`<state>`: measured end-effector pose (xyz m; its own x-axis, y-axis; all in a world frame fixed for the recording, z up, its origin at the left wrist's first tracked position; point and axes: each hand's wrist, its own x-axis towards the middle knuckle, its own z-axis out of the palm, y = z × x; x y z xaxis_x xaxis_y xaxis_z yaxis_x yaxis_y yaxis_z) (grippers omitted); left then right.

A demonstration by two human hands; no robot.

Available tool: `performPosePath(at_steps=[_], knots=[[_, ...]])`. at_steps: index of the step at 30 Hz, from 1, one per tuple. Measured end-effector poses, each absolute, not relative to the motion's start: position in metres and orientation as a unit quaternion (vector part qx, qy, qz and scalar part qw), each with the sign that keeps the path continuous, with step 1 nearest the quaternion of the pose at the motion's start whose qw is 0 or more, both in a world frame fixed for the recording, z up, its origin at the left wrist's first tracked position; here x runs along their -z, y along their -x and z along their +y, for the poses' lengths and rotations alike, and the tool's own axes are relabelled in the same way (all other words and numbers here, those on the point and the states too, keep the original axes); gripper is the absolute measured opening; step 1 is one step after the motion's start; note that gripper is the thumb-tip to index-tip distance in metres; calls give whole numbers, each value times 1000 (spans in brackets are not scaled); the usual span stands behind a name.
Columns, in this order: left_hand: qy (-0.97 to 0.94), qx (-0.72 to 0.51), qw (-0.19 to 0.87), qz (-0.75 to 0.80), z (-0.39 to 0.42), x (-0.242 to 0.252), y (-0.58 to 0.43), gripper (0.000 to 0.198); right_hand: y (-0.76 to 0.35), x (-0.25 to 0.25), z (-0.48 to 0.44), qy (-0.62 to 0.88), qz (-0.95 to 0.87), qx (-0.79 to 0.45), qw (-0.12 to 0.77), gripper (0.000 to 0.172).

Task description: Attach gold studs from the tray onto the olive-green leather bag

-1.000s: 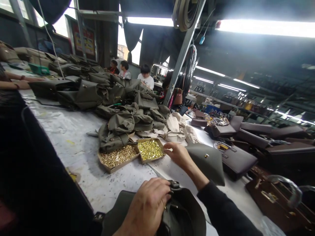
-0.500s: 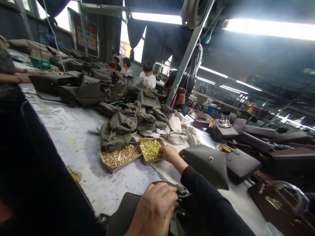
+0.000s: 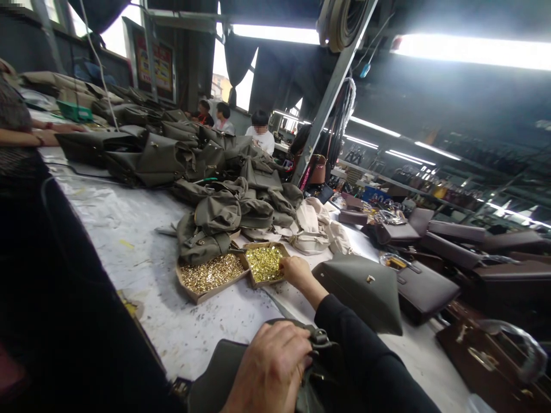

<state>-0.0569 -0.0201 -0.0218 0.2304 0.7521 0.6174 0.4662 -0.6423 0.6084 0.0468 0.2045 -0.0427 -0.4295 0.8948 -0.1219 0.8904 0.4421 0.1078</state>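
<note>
While the left hand (image 3: 275, 367) clamped the olive bag (image 3: 224, 373) by its buckle at six o'clock, the right hand (image 3: 295, 271) reached to twelve, fingers dipped into the tray (image 3: 263, 264) of bright studs; whether they had pinched one I could not tell. No stud looked fitted yet, I judged. A second tray (image 3: 209, 274) lay at eleven. Olive bags (image 3: 215, 218) heaped the white table (image 3: 129, 241); brown bags (image 3: 430, 287) crowded two o'clock, workers sat beyond.

White-covered worktable (image 3: 129, 229) — olive bags (image 3: 215, 215), two trays of brass fittings (image 3: 210, 274), brown handbags (image 3: 426, 289).
</note>
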Motion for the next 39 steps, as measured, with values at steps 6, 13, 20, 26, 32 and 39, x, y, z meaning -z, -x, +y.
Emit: performPosePath(at_steps=[6,13,20,26,32,39], knots=[[-766,-479,149,402,-20,23,53,23,-50,41,201,-522,850,0,64,23],[-769,-484,144,392,-19,25,56,24,-50,38,209,-511,854,36,94,18],[-762,-487,149,401,-18,26,57,25,-43,44,212,-519,847,37,105,21],[-760,-494,140,399,-18,30,55,26,-49,48,210,-517,852,50,67,21],[-758,-493,138,404,-19,27,55,27,-53,51,214,-534,840,95,4,17],[-759,-495,141,399,-20,27,56,25,-56,53,219,-559,808,161,-90,9]])
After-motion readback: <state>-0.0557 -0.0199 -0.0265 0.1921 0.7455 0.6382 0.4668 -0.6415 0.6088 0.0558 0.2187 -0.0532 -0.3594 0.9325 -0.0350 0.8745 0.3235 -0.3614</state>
